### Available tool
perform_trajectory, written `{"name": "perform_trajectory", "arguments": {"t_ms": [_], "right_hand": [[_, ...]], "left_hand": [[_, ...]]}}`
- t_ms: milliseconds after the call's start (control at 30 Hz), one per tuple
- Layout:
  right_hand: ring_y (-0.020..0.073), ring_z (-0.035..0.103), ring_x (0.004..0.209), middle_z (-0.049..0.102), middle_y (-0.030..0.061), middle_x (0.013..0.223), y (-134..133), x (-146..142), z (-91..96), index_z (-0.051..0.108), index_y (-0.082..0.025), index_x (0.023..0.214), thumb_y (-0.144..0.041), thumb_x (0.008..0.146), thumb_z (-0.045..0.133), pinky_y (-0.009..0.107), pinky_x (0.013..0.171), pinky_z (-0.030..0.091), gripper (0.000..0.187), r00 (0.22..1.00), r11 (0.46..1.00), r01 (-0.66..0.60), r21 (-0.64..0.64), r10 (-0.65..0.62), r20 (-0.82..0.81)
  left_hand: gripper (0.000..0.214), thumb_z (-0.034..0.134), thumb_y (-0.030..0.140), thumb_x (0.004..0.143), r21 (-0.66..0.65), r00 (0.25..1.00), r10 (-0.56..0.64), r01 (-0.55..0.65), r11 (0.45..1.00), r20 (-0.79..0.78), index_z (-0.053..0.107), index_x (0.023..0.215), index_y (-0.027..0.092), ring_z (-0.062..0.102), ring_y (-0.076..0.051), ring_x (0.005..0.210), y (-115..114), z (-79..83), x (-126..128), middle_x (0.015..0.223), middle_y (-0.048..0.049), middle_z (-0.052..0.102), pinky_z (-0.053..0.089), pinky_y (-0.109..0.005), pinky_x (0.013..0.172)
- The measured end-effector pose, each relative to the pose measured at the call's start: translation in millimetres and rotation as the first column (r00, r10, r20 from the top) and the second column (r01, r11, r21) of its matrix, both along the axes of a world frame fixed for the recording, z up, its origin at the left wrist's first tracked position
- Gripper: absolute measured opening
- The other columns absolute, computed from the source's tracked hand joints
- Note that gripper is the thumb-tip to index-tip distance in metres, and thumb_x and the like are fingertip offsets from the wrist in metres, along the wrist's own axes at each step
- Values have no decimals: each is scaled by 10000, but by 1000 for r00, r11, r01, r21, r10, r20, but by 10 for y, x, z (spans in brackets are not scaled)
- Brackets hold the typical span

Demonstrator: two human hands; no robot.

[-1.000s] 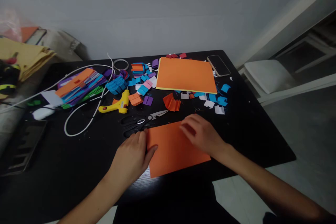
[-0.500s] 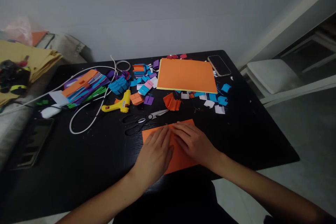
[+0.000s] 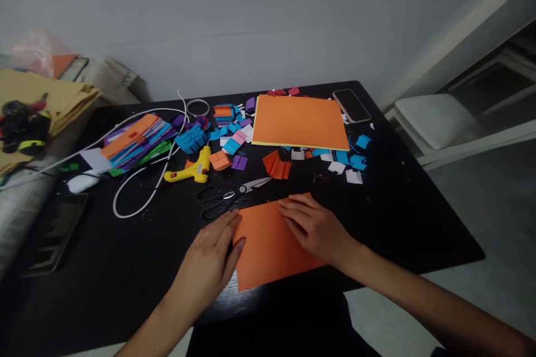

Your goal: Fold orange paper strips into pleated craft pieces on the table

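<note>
Flat on the black table before me lies an orange sheet of paper (image 3: 268,248). My left hand (image 3: 211,248) is at its left edge, fingertips on the upper left corner and thumb near the side. The fingers of my right hand (image 3: 314,226) rest stretched out on the upper right part of the sheet. Neither hand grips anything. Just beyond the sheet are black-handled scissors (image 3: 234,194), blades pointing right. A pleated piece of orange paper (image 3: 276,165) sits past the scissor tips.
A yellow glue gun (image 3: 192,168) with a white cable (image 3: 119,201) lies left of centre. Behind are a stack of orange sheets (image 3: 299,122), a phone (image 3: 352,106) and many coloured paper pieces (image 3: 191,138). Another phone (image 3: 56,234) lies at the left.
My left hand has slid left across the sheet, from its middle to its left edge, uncovering the paper. My right hand has stayed nearly in place.
</note>
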State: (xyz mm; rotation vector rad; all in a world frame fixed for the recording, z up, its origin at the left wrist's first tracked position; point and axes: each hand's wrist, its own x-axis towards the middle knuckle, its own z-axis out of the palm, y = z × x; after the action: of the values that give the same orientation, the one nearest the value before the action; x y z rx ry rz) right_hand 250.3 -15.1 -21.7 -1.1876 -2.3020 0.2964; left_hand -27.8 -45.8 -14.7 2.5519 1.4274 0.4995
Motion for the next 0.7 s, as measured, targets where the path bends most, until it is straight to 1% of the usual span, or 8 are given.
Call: {"name": "perform_trajectory", "arguments": {"t_ms": [133, 200, 267, 300, 367, 467, 567, 700], "right_hand": [[286, 704, 1077, 808, 129, 1145, -3, -152, 43, 786, -99, 1103, -120, 1008, 579, 466, 967, 638, 229, 999, 999, 25, 34, -26, 20], [275, 701, 1082, 801, 137, 1149, -9, -296, 57, 780, -88, 1095, -113, 1010, 564, 443, 984, 631, 234, 999, 999, -26, 29, 26, 19], [263, 707, 1102, 792, 145, 1168, -13, -441, 64, 773, -88, 1093, -106, 1018, 536, 429, 1023, 615, 249, 994, 994, -106, 32, 105, 21], [264, 709, 1117, 786, 152, 1182, -13, -499, 65, 768, -86, 1099, -107, 1021, 527, 433, 1050, 603, 254, 992, 992, -123, 31, 122, 29], [272, 710, 1133, 778, 161, 1210, -10, -560, 66, 758, -85, 1129, -109, 1026, 510, 453, 1074, 591, 270, 992, 993, -117, 26, 115, 48], [279, 719, 1099, 784, 141, 1219, -1, -483, 59, 754, -122, 1172, -112, 1026, 513, 479, 1010, 626, 282, 998, 999, -46, 10, 46, 41], [268, 726, 1070, 797, 105, 1202, 2, -257, 47, 762, -172, 1172, -106, 1011, 552, 475, 944, 653, 272, 999, 999, 33, -9, -33, 3], [263, 725, 1006, 818, 72, 1151, -4, 70, 42, 776, -195, 1134, -106, 1002, 578, 460, 879, 666, 254, 989, 989, 148, 11, -148, 28]], "left_hand": [[430, 558, 314, 1043, 36, 1000, -5, 5, 999, 9, 548, 1427, 122, 658, -331, 1310, -31, -57, -18, 1424, -192, 668, 597, -513, 1048], [431, 556, 295, 1040, 51, 1000, -11, 10, 999, 5, 540, 1429, 111, 655, -337, 1312, -36, -82, -1, 1423, -205, 665, 596, -517, 1046], [423, 545, 280, 1043, 56, 1000, -12, 12, 998, 2, 534, 1433, 116, 654, -338, 1313, -39, -95, 11, 1428, -209, 659, 594, -519, 1044], [425, 542, 277, 1044, 55, 1000, -12, 12, 998, 2, 529, 1437, 118, 654, -339, 1314, -41, -98, 13, 1431, -211, 657, 594, -519, 1045], [431, 540, 271, 1044, 53, 1000, -14, 14, 999, 5, 520, 1446, 118, 656, -339, 1313, -48, -96, 11, 1432, -215, 656, 594, -520, 1046], [429, 546, 262, 1040, 54, 1000, -12, 11, 998, 21, 522, 1444, 122, 663, -335, 1302, -56, -92, 9, 1425, -209, 662, 601, -514, 1037], [417, 556, 263, 1035, 60, 999, -3, 1, 998, 36, 541, 1427, 120, 669, -337, 1291, -56, -90, 17, 1413, -203, 671, 606, -510, 1027], [410, 559, 266, 1035, 60, 999, 0, -2, 998, 36, 558, 1414, 109, 668, -344, 1289, -51, -99, 26, 1404, -203, 676, 599, -520, 1032]]}}
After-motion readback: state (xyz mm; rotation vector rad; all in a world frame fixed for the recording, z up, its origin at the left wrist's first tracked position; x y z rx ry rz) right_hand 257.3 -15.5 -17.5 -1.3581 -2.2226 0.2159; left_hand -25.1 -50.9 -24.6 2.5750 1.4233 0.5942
